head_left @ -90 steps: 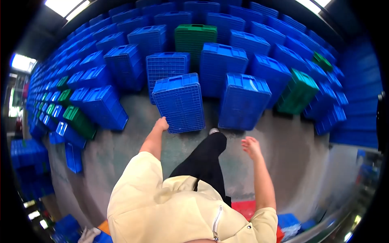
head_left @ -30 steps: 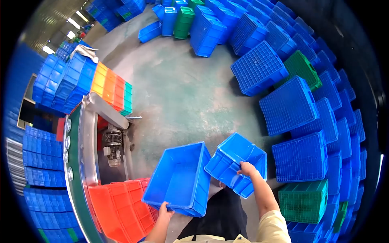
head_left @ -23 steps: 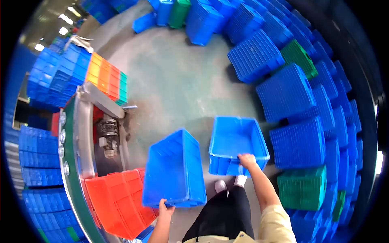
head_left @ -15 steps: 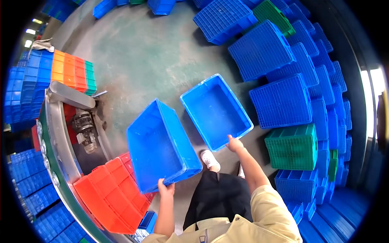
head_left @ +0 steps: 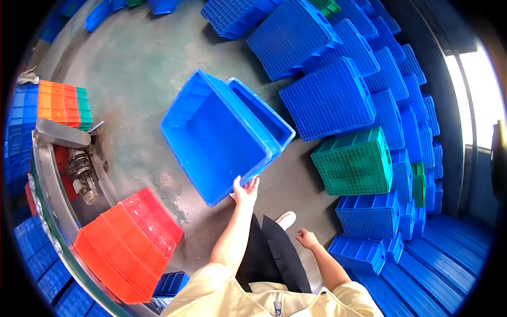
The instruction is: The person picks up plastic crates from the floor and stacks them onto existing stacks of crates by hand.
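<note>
My left hand [head_left: 245, 191] grips the near edge of a large open blue crate [head_left: 224, 142], tilted with its inside facing me. Behind it, a second blue crate [head_left: 261, 112] shows only along its right side; the first one overlaps it. Away from both crates, my right hand [head_left: 306, 239] hangs near my leg, its fingers loosely bent and no object seen in them.
Stacked blue crates [head_left: 327, 100] line the right side, with a green crate [head_left: 353, 161] among them. Red crates [head_left: 129, 245] stand at the lower left beside a metal-edged conveyor [head_left: 63, 134] with a motor [head_left: 82, 171]. Orange crates [head_left: 52, 103] are farther back.
The crate in my left hand has moved up and right, over the second crate. My right hand has let go of that second crate and drawn back. The view has shifted right.
</note>
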Motion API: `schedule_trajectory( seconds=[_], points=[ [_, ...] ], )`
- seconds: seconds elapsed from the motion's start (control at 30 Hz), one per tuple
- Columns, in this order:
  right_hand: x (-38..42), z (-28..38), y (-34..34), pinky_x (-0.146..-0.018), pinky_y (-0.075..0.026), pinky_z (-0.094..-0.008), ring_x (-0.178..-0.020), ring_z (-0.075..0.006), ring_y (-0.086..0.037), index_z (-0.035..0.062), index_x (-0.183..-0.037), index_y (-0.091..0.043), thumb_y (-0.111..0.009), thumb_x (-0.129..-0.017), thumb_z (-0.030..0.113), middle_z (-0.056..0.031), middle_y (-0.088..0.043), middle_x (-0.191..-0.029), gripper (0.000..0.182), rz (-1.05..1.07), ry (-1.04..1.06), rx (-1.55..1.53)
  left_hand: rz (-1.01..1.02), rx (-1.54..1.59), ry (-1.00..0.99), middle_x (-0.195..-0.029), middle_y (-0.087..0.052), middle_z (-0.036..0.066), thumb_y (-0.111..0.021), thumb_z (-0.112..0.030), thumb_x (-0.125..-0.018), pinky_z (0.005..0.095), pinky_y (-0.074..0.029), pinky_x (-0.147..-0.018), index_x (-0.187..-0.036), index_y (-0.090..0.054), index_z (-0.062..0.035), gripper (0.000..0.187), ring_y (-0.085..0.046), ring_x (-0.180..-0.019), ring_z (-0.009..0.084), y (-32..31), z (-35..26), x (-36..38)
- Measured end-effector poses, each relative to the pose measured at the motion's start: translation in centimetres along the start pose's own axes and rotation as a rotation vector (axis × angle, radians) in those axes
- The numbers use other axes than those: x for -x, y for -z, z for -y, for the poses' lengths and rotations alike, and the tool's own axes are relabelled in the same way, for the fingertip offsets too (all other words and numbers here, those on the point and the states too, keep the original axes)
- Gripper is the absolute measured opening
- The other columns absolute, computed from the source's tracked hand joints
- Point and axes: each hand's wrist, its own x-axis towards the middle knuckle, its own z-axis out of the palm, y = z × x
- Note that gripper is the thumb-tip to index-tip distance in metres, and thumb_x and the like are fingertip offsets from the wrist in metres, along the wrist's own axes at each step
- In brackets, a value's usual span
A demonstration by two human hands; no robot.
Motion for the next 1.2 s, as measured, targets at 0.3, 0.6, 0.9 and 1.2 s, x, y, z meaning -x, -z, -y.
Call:
schedule_trajectory(
  seconds=[0.3,0.6,0.9,1.2],
  points=[
    [8.3,-17.7,-6.0,-0.074,-0.046,-0.0303,-0.082,-0.0220,-0.060,0.0060,-0.100,-0.056,-0.061,-0.074,0.025,-0.0115,-0.063,-0.085,0.033,-0.063,-0.209,-0.442,0.140,-1.658,-0.512,-0.108,-0.043,0.019,-0.063,-0.021,-0.072,0.0465,-0.042,-0.082,-0.109,-0.040,-0.0031,0.047,-0.048,-0.097,0.0337,6.7,11.9,-7.7],
    [11.2,-31.0,-11.9,-0.071,-0.046,-0.0280,-0.076,-0.0173,-0.061,0.0055,-0.097,-0.057,-0.060,-0.074,0.022,-0.0096,-0.064,-0.082,0.028,-0.076,-0.472,-0.487,-0.178,-2.972,-0.696,-0.094,-0.059,0.018,-0.036,-0.015,-0.083,0.0573,-0.028,-0.090,-0.113,-0.042,-0.0079,0.031,-0.056,-0.092,0.0330,7.0,12.3,-9.3],
    [6.0,-25.4,-8.9,-0.068,-0.047,-0.0256,-0.078,-0.0158,-0.061,-0.0021,-0.100,-0.051,-0.053,-0.080,0.012,-0.0124,-0.062,-0.089,0.025,-0.091,-0.306,-0.679,-0.142,-2.961,-0.765,-0.087,-0.059,0.018,-0.036,-0.010,-0.083,0.0606,-0.032,-0.084,-0.097,-0.045,-0.0062,0.017,-0.056,-0.088,0.0357,4.9,12.3,-9.7],
    [1.5,-17.9,-1.1,-0.072,-0.046,-0.0266,-0.082,-0.0172,-0.060,-0.0010,-0.101,-0.052,-0.056,-0.079,0.013,-0.0138,-0.062,-0.090,0.027,-0.083,-0.285,-1.012,-0.165,-3.021,-0.731,-0.080,-0.060,0.019,-0.057,-0.016,-0.075,0.0489,-0.043,-0.072,-0.117,-0.041,-0.0109,0.044,-0.059,-0.079,0.0345,7.3,13.2,-10.5]
  ],
)
